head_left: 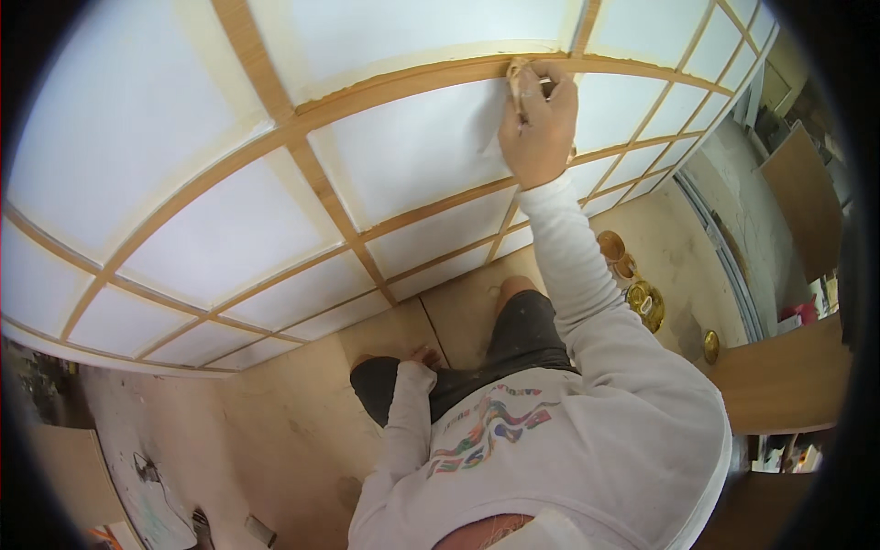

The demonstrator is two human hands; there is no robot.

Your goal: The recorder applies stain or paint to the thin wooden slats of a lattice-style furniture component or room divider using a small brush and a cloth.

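Observation:
Tall in front of me stands a white panel [403, 137] crossed by a lattice of light brown wooden strips, with pale tape-like bands along many of them. My right hand [541, 124] is raised to a long horizontal strip [403, 81]. Its fingers are closed around a crumpled, brown-stained wad [516, 84], which looks like cloth and touches the strip. Part of the wad is hidden by the fingers. My left hand [423, 357] lies on my leg near the knee, fingers loosely stretched out and holding nothing.
Yellow-gold round containers [645, 305] and brown bowls [611, 246] stand on the floor to my right, with a small gold round object [711, 346] nearby. Brown boards [802, 197] lean at far right, past long grey rails [724, 266]. A cable and small items lie at lower left.

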